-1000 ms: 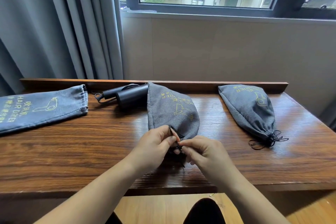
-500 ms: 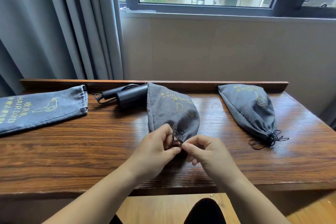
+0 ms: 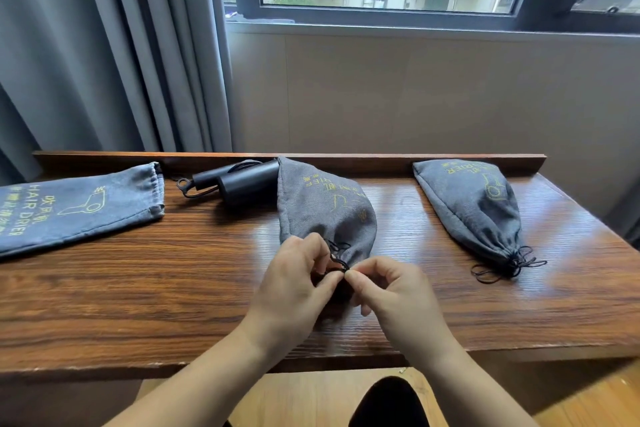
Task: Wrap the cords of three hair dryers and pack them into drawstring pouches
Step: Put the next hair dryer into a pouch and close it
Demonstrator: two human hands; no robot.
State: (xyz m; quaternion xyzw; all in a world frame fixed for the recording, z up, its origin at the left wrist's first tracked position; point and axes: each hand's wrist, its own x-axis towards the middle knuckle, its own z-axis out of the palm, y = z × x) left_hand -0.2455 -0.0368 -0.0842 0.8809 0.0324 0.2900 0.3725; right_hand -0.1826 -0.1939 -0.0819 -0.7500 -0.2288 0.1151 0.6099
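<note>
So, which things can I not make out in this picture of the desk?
- Head view: contents of the middle grey fabric pouch and the tied right grey pouch; cloth hides them.
- Knot state of the thin black drawstring; the left hand and right hand pinch it, fingers cover it.
- Flat left grey pouch; frame edge cuts it.
- Black hair dryer; middle pouch overlaps its end.

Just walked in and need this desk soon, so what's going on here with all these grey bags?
A person is packing hair dryers into drawstring pouches. Both hands, left hand and right hand, pinch the black drawstring of the middle pouch, tying it closed. The right pouch is already full and tied. One black hair dryer lies unpacked beside the flat, empty left pouch on the wooden desk.
</note>
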